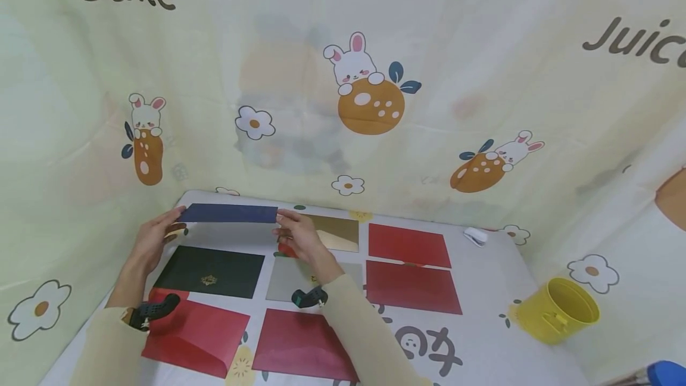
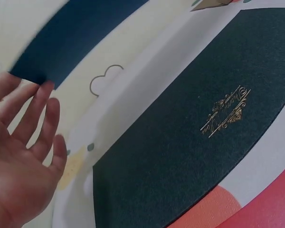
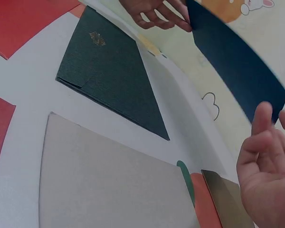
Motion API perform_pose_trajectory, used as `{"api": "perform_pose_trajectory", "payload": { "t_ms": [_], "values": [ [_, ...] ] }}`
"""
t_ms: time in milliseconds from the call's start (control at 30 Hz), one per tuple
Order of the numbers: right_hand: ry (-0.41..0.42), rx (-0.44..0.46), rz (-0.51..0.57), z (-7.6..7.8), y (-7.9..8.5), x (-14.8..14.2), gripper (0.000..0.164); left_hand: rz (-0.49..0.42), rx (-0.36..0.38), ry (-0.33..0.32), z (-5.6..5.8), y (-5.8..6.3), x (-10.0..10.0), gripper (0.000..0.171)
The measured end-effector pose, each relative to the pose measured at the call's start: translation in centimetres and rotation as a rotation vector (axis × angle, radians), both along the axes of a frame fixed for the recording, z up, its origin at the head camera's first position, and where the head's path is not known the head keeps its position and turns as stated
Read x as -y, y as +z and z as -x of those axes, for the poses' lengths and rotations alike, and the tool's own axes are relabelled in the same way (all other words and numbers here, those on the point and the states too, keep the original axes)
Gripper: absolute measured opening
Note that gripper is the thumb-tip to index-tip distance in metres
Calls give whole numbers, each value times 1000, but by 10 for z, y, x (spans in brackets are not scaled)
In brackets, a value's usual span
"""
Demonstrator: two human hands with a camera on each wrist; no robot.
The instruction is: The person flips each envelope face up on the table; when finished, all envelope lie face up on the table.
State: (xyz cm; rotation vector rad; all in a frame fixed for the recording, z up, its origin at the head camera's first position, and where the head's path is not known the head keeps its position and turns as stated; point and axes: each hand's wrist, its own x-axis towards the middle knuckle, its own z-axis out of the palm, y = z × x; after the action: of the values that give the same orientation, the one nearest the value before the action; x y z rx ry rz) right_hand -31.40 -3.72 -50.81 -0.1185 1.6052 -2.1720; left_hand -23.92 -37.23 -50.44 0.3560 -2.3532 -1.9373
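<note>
A flat dark blue envelope (image 1: 230,213) is held up level over the back left of the table. My left hand (image 1: 152,240) pinches its left end, and my right hand (image 1: 300,234) pinches the right end. In the left wrist view, fingertips (image 2: 46,88) meet the blue corner. A dark green envelope (image 1: 209,271) with a gold emblem lies just in front, below both hands. Beneath my right wrist is a grey envelope (image 1: 284,282), partly covered by the arm. A gold-brown envelope (image 1: 340,228) lies behind it, to the right of my right hand.
Two red envelopes, a rear one (image 1: 407,243) and a darker front one (image 1: 412,288), lie at right. Pinkish red envelopes (image 1: 214,326) (image 1: 300,344) lie along the front. A white stapler-like object (image 1: 475,236) and a yellow bucket (image 1: 557,311) stand farther right. A printed curtain (image 1: 300,165) hangs behind.
</note>
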Motion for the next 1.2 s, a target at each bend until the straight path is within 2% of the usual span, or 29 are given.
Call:
{"api": "perform_pose_trajectory", "payload": {
  "t_ms": [167, 333, 633, 733, 833, 1000, 1200],
  "values": [
    [-17, -5, -1, 0, -3, 0, 31, 106, -8, 47, 0, -7, 0, 67],
    [-26, -90, -128, 0, -8, 0, 28, 175, 9, 81, 2, -14, -3, 56],
    [-76, -203, -350, -3, -9, 3, 32, 252, -6, 26, 7, -18, -9, 45],
    [-105, -215, -449, -5, -7, 8, 32, 288, -14, 17, 9, -20, -12, 45],
    [-108, -206, -497, -8, -4, 15, 33, 333, -32, 26, 11, -22, -13, 46],
    [-98, -174, -502, -12, -2, 23, 32, 425, -51, 53, 13, -27, -15, 49],
    [-108, -131, -472, -13, -3, 22, 35, 450, -40, 18, 10, -27, -12, 52]
  ]
}}
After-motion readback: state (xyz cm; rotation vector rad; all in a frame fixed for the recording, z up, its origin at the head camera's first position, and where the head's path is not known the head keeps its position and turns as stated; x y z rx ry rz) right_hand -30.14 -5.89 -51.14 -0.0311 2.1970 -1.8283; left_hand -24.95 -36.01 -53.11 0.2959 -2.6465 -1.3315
